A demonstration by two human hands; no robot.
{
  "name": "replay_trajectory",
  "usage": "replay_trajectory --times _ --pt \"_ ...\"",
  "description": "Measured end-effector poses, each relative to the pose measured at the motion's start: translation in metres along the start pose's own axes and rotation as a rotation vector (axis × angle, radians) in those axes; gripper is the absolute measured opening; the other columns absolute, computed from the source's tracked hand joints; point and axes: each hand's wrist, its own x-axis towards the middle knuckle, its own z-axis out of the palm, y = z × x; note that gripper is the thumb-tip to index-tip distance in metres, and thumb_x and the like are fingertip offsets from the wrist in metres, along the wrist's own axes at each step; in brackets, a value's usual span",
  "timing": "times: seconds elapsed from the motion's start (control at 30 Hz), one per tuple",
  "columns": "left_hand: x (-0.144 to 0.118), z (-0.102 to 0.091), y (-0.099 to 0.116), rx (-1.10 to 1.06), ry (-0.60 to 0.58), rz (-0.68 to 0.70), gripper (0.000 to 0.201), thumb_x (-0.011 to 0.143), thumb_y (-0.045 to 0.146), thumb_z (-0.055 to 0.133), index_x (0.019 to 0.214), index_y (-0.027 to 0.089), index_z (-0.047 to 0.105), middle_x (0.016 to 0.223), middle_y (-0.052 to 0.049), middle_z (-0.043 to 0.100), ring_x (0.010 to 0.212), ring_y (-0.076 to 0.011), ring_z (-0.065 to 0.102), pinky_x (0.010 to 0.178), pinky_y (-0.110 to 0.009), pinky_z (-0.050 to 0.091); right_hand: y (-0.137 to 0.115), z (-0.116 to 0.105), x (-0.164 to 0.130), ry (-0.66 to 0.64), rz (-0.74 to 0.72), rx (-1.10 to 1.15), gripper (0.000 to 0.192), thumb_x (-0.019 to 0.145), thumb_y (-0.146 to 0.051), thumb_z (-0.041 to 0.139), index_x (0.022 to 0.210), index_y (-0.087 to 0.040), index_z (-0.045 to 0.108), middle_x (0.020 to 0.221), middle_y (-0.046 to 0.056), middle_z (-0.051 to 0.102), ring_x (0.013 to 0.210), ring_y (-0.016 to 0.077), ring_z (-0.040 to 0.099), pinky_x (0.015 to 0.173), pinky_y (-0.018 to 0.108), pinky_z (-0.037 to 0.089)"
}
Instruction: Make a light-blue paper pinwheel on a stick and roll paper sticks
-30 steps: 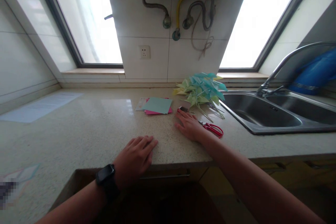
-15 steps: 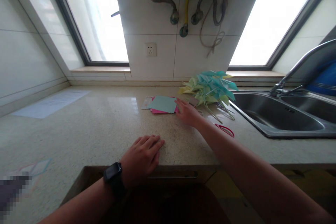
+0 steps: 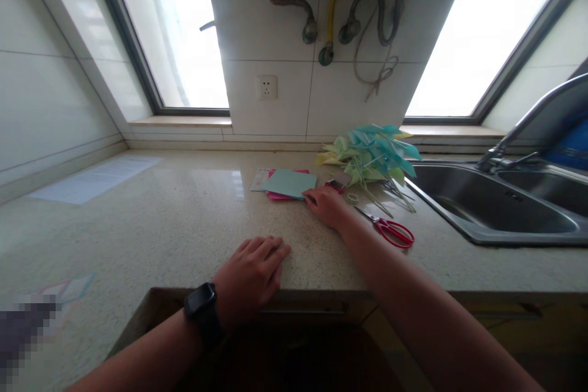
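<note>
My left hand (image 3: pixel 252 274) lies flat, palm down, on the front edge of the speckled countertop (image 3: pixel 174 226); a black watch (image 3: pixel 201 312) is on its wrist. My right hand (image 3: pixel 327 204) reaches forward, its fingertips touching the near right corner of a stack of coloured paper squares (image 3: pixel 288 184), teal on top and pink beneath. Whether it grips a sheet I cannot tell. Red-handled scissors (image 3: pixel 389 231) lie just right of that wrist. A small red object (image 3: pixel 337 183) sits beyond the hand.
A heap of green and teal paper pinwheels on sticks (image 3: pixel 371 152) lies by the steel sink (image 3: pixel 496 205) with its tap (image 3: pixel 519 128). A white sheet (image 3: pixel 98 179) lies far left. A wall socket (image 3: pixel 267 87) and pipes (image 3: pixel 331 18) are behind.
My right hand went from beside the scissors to the paper stack and now rests at its near right corner. The left hand stayed put. The view shifted slightly.
</note>
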Motion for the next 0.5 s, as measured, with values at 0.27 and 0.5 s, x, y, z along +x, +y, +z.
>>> replay_trajectory --times 0.27,0.5 --pt "-0.0003 0.0001 -0.0006 0.003 0.008 0.004 0.043 0.096 0.019 0.049 0.139 0.020 0.054 0.138 -0.012 0.062 0.122 -0.0300 0.057 0.103 -0.053 0.049 0.0067 -0.0061 -0.0050 0.117 0.119 -0.033 0.034 0.098 -0.035 0.062 0.127 -0.018 0.059 0.127 0.010 0.062 0.105 0.0232 0.065 0.088 0.044 0.057" --pt "-0.0001 0.0000 0.0005 0.005 0.009 0.003 0.043 0.096 0.020 0.049 0.139 0.020 0.054 0.137 -0.013 0.062 0.123 -0.0302 0.057 0.103 -0.053 0.048 0.0004 -0.0071 0.0016 0.086 -0.018 -0.062 0.031 0.099 -0.035 0.060 0.125 -0.019 0.061 0.129 0.010 0.062 0.107 0.0229 0.064 0.090 0.044 0.056"
